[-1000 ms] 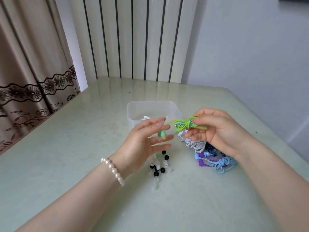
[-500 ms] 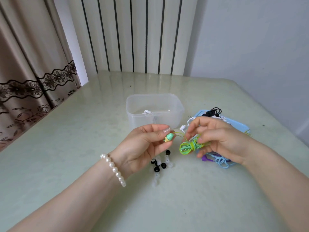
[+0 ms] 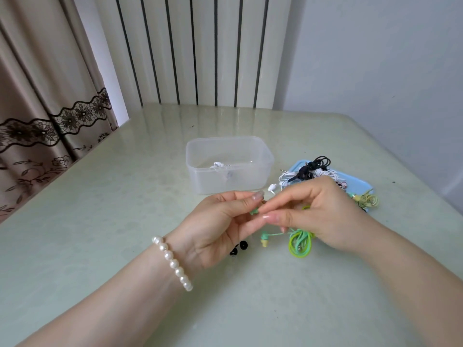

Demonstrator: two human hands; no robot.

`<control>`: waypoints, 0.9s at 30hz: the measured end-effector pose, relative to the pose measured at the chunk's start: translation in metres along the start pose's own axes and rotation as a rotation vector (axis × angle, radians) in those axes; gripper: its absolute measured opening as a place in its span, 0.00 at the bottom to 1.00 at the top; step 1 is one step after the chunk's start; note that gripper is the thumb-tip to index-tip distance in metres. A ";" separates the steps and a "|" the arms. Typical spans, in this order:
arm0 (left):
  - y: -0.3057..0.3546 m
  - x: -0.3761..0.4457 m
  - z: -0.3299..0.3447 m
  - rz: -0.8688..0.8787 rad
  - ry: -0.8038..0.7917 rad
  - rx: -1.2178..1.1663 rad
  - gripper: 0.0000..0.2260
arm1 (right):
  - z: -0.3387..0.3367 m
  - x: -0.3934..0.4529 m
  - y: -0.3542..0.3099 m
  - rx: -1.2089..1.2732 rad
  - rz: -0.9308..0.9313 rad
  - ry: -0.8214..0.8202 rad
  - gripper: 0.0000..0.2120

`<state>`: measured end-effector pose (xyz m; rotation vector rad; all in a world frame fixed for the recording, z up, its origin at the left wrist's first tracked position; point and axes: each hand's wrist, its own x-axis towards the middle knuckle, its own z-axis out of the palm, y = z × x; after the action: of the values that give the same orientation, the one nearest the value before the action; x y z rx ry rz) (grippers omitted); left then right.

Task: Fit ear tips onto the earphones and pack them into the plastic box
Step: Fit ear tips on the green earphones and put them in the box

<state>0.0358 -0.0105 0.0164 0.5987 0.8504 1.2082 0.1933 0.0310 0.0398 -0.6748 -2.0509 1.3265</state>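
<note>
**Two hands meet on a little green earbud**

The left hand (image 3: 220, 221) and the right hand (image 3: 323, 216) come together over the table (image 3: 100, 221), fingertips touching. Between them sits one green earbud (image 3: 255, 211). The left thumb and finger pinch it, and the right fingers close on it from the other side. It is mostly hidden, so I cannot tell which way it points.

The second earbud (image 3: 265, 239) hangs just below the fingers on its thin wire, its pale end pointing down at the table. The green cord bundle (image 3: 300, 244) dangles under the right hand, its loops hanging long-ways down.

The plastic box (image 3: 229, 169) stands just behind the hands, open on top, with white earphones (image 3: 218, 165) inside. Black ear tips (image 3: 242, 246) lie on the table under the left hand. To the right, a blue lid (image 3: 360, 182) holds more earphones (image 3: 310, 169).
</note>
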 end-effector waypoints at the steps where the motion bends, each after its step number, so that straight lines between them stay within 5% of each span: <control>1: 0.002 0.000 -0.001 0.004 0.009 0.022 0.10 | -0.004 0.000 0.001 0.026 0.017 0.023 0.06; 8: 0.017 0.003 -0.011 0.088 0.102 0.173 0.07 | -0.015 0.002 0.005 0.156 0.111 0.105 0.12; 14: 0.027 0.015 -0.042 0.389 0.444 0.998 0.06 | -0.021 0.008 0.018 0.214 0.399 0.136 0.20; 20: 0.009 0.028 -0.053 0.256 0.356 1.124 0.01 | -0.021 0.009 0.019 0.381 0.503 0.144 0.13; 27: -0.006 0.047 -0.044 0.353 0.388 1.401 0.08 | -0.015 0.010 0.026 0.371 0.490 0.195 0.14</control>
<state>0.0083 0.0315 -0.0241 1.7102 1.9854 0.8836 0.1995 0.0569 0.0229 -1.1245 -1.4760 1.7723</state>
